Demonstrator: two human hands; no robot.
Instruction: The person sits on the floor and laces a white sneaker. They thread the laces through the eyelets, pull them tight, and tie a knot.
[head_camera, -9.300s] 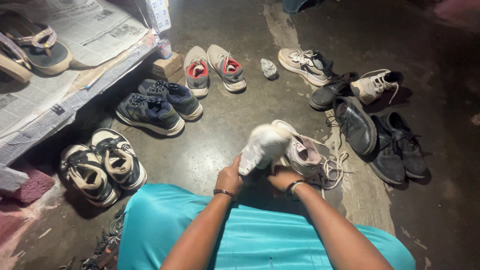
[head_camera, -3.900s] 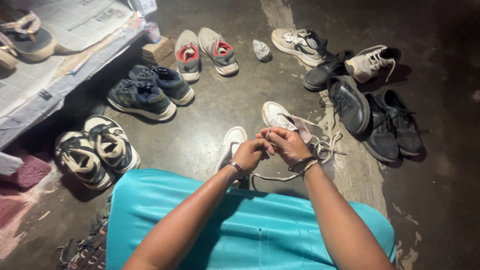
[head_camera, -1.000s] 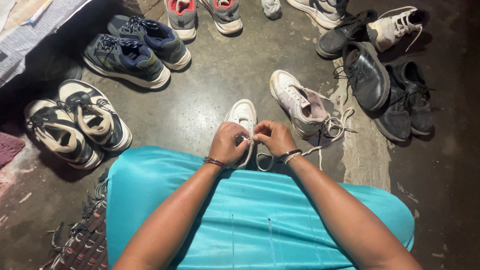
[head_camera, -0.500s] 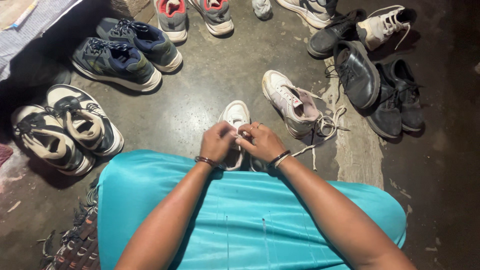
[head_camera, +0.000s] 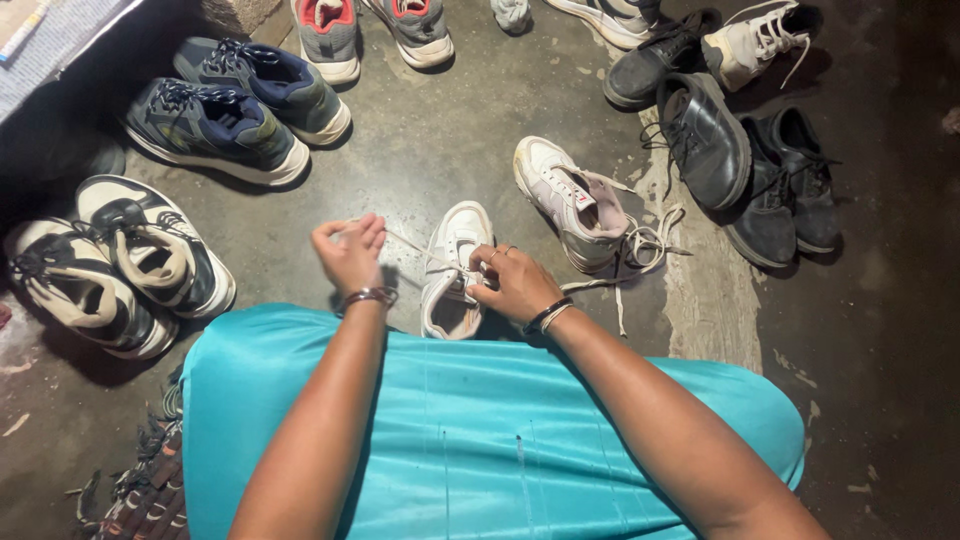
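Your left hand (head_camera: 350, 255) pinched one end of a thin white shoelace (head_camera: 412, 244), pulled taut to the left of the small white sneaker (head_camera: 455, 268) lying on the grey concrete floor (head_camera: 440, 150) just in front of your turquoise-clad knees (head_camera: 480, 440). Your right hand (head_camera: 515, 283) rested on that sneaker's right side, fingers curled and pressed around the lacing. The sneaker looked light and soft-sided, likely to shift unless held at its upper; the lace looked limp and thin, best gripped near its tip. Its pale, unlaced partner (head_camera: 575, 205) lay just right of the sneaker.
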